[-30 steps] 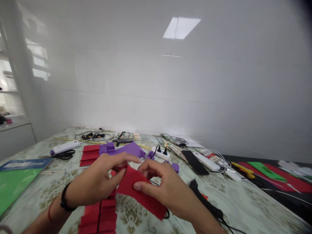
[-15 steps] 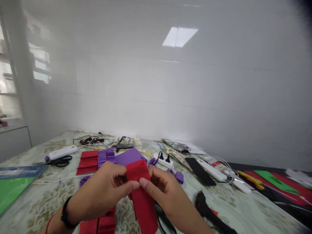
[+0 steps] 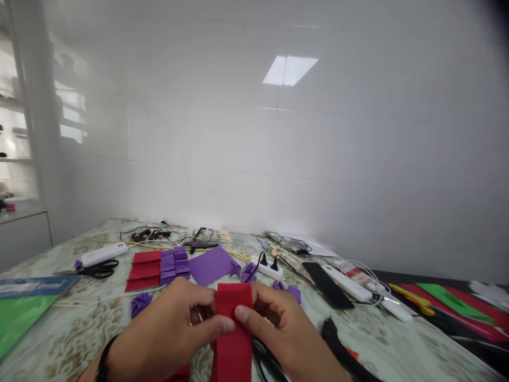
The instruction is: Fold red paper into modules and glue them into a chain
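Note:
A red paper strip (image 3: 234, 355), folded over at its top, hangs upright between my hands near the bottom centre. My left hand (image 3: 178, 323) pinches its left edge, thumb on the front face and fingers behind. On the other side, my right hand (image 3: 284, 329) grips the right edge in the same way, its thumb pressed near the middle. Scissors with black handles (image 3: 268, 361) lie partly hidden under my right wrist. More red paper (image 3: 178, 374) shows below my left hand, mostly covered.
Pleated red paper (image 3: 143, 270), purple folded pieces (image 3: 175, 265) and a purple sheet (image 3: 212, 265) lie beyond my hands. Black scissors (image 3: 99, 268) are at left. A power strip (image 3: 268, 269), black phone-like slab (image 3: 328, 285) and black glue gun (image 3: 342, 345) lie toward the right.
The red strip has turned from a slant to nearly straight upright, and both hands have shifted slightly lower in view. My grip on it stays.

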